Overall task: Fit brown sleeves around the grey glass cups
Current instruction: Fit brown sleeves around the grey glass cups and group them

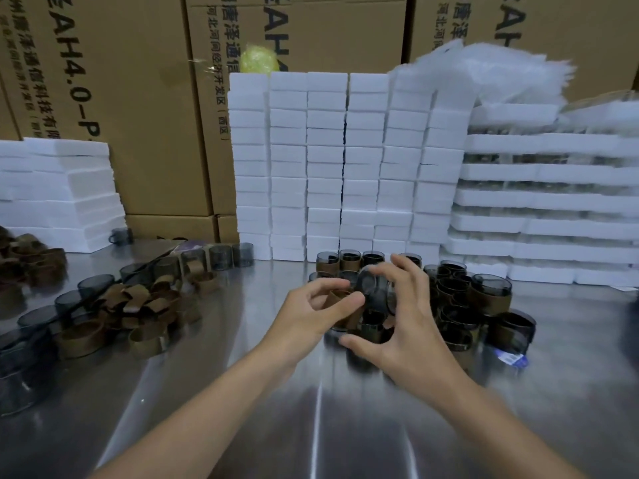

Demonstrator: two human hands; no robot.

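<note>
Above a steel counter point(242, 392), the left hand point(311, 307) pinches a brown sleeve point(340, 307) beside the tilted grey glass cup point(375, 290) gripped by the right hand point(406, 326), apparently lining them up; sleeved cups point(460, 299) cluster underneath.

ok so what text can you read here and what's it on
"AH4.0-P" and "唐泽通信科技有限", both cut off, sideways on the left cardboard box.
"河北河间经济开发区(西区)", sideways on the middle cardboard box.
"AH", partly seen, on the right cardboard box.
Blue label on the table: too small to read.
</note>
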